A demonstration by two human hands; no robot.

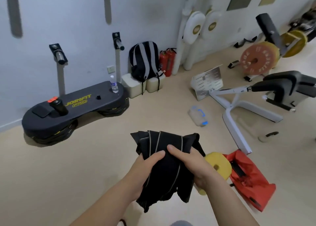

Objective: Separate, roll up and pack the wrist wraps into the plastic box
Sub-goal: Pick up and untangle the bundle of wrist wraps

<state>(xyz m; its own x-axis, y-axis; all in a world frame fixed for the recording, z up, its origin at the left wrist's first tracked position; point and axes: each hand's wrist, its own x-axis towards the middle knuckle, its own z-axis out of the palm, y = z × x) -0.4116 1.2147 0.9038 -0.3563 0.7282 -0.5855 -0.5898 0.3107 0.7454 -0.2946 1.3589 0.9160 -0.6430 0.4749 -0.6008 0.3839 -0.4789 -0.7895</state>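
A bundle of black wrist wraps (164,140) with thin grey stripes hangs in front of me, tangled together. My left hand (145,167) grips the bundle from the left, thumb on top. My right hand (193,166) holds it from the right, thumb pressed on the fabric beside the left thumb. The loose ends dangle below both hands. A clear plastic box (198,115) with blue clasps lies on the beige floor farther ahead to the right, apart from my hands.
A black step platform (73,109) with a water bottle (114,84) stands at the left wall. A yellow foam piece (219,164) and an orange bag (251,176) lie by my right hand. A white machine frame (236,123), weight plates and a backpack (145,61) fill the right and back.
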